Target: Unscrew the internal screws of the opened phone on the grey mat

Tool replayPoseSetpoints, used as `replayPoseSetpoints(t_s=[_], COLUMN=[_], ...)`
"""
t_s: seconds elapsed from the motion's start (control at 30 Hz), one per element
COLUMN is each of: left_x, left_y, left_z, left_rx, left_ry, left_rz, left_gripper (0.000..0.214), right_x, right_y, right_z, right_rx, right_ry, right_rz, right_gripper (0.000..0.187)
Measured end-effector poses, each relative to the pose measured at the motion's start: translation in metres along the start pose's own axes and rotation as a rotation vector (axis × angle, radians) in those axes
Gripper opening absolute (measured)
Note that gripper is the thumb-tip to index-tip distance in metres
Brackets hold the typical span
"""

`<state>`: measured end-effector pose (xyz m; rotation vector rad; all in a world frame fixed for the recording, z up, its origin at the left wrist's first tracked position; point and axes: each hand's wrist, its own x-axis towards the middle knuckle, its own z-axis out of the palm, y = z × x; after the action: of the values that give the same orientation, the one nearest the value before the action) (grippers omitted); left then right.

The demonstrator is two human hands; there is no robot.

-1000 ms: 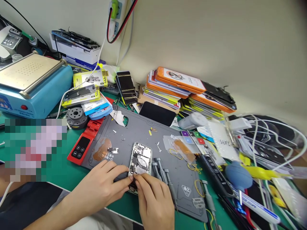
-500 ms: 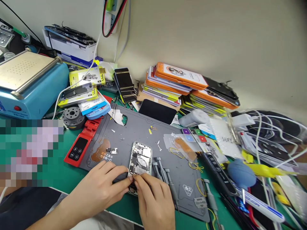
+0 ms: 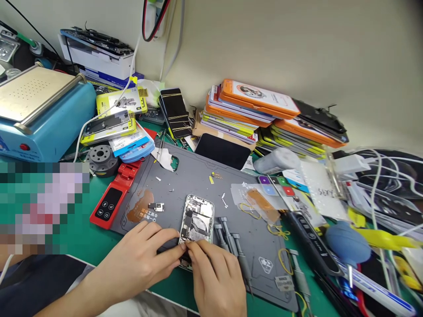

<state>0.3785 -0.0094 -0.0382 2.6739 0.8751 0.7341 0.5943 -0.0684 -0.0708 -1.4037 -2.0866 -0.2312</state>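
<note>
An opened phone (image 3: 198,219) with its inner parts bare lies on the grey work mat (image 3: 231,275), its lower end partly hidden by my fingers. My left hand (image 3: 150,253) is closed against the phone's left edge, with a fingertip over the lower inside. From the right, my right hand (image 3: 214,268) reaches in, thumb and fingers pinched together over the same lower part. Whatever sits between those fingertips is covered. A small metal phone part (image 3: 156,206) lies to the left of the phone. Several grey screwdrivers (image 3: 231,240) rest just right of it.
A red tool with buttons (image 3: 107,204) borders the mat's left side. Behind it stands a blue machine with a metal plate (image 3: 46,114). A black phone screen (image 3: 222,151) and stacked orange cases (image 3: 259,99) sit at the back. A blue air blower (image 3: 347,244) lies right, among cables.
The view has shifted slightly, so the right-side things appear farther right. Both hands stay at the phone's lower part in nearly the same pose.
</note>
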Motion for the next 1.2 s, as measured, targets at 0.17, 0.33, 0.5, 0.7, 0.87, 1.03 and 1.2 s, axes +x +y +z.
replayPoseSetpoints(t_s=[0.17, 0.33, 0.5, 0.7, 0.87, 1.03, 1.2], left_x=[0.0015, 0.0027, 0.0033, 0.0004, -0.0006, -0.0004, -0.0019], left_y=[0.0009, 0.0007, 0.0009, 0.0021, 0.0020, -0.0008, -0.0023], left_z=[-0.0011, -0.0018, -0.0019, 0.0001, 0.0014, 0.0010, 0.0011], left_rx=[0.001, 0.010, 0.005, -0.012, -0.015, -0.053, -0.076], left_ry=[0.002, 0.005, -0.002, 0.004, 0.004, -0.006, -0.021], left_rz=[-0.003, -0.001, -0.004, -0.012, -0.016, -0.025, -0.038], left_gripper=[0.016, 0.015, 0.015, 0.015, 0.016, 0.017, 0.018], right_x=[-0.0023, -0.0033, -0.0020, -0.0030, -0.0022, 0.0018, -0.0040], right_y=[-0.0006, -0.0008, -0.0010, -0.0006, -0.0006, -0.0030, -0.0032], right_z=[-0.0015, -0.0038, -0.0031, -0.0002, -0.0016, -0.0045, -0.0064], right_rx=[0.044, 0.074, 0.015, 0.000, 0.002, 0.028, 0.131], right_ry=[0.023, 0.036, 0.019, 0.006, -0.011, 0.007, 0.032], right_rz=[0.034, 0.058, 0.031, 0.043, 0.023, 0.072, 0.112], right_gripper=[0.015, 0.015, 0.015, 0.017, 0.020, 0.019, 0.031])
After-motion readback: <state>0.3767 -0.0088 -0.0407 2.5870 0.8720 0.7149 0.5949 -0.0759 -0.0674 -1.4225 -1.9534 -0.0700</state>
